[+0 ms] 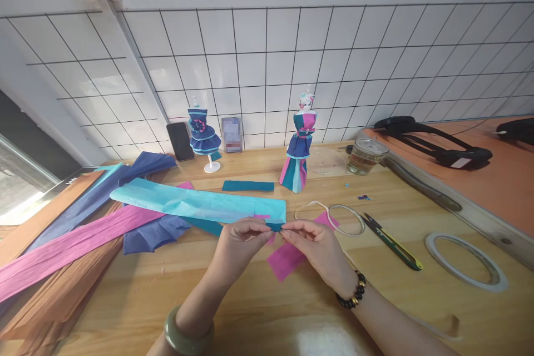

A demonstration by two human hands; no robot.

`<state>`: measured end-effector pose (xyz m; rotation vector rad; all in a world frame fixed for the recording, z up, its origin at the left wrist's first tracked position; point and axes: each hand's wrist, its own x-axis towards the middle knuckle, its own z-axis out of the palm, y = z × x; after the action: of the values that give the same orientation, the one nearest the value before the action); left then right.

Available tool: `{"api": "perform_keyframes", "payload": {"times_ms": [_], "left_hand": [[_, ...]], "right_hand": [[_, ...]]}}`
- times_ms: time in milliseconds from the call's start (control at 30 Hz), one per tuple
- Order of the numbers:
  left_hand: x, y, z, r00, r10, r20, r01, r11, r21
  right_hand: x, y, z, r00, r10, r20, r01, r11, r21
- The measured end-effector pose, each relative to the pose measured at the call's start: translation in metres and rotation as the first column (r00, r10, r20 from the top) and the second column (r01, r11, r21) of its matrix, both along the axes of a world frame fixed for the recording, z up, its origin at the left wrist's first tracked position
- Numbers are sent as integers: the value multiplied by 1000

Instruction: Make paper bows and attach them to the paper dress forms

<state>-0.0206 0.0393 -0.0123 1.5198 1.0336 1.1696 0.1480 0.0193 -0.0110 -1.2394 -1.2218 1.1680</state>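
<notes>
My left hand (246, 242) and my right hand (315, 245) meet over the middle of the table, each pinching one end of a small teal crepe paper piece (274, 226). The piece looks folded, and the fingertips hide its ends. Just behind it a long light-blue crepe paper strip (187, 203) lies across the table. A magenta paper piece (283, 263) is on the table below the hands, partly covered by my right hand. Farther back lies a flat teal strip (248, 186).
Two small dress forms in paper dresses, one blue (203, 133) and one multicoloured (300, 147), stand near the tiled wall. Orange-handled-free thread snips (394, 242), tape rolls (465, 261) and a glass (367, 156) are to the right. Brown crepe paper (62, 278) lies left.
</notes>
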Motion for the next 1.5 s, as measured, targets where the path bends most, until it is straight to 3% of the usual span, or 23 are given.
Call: {"api": "perform_keyframes", "payload": {"times_ms": [200, 600, 967, 1133, 1333, 1500], "left_hand": [[0, 0, 1, 999, 8, -31, -7, 999, 31], [5, -1, 5, 995, 18, 101, 2, 981, -195], [6, 0, -2, 992, -15, 125, 35, 987, -157], [6, 0, -3, 998, 8, 56, -1, 993, -115], [3, 1, -7, 998, 51, -29, -52, 998, -41], [2, -1, -3, 990, 93, -103, -92, 996, 14]], "right_hand": [[0, 0, 2, 999, -1, -54, -3, 998, -55], [-1, 0, 0, 999, -26, -39, 25, 999, -28], [-3, 1, -1, 994, -42, -100, 44, 999, 19], [-4, 0, -4, 999, -33, 6, 33, 997, 73], [-2, -2, -3, 979, -51, 195, -8, 958, 288], [1, -3, 1, 959, -57, 276, -47, 933, 356]]}}
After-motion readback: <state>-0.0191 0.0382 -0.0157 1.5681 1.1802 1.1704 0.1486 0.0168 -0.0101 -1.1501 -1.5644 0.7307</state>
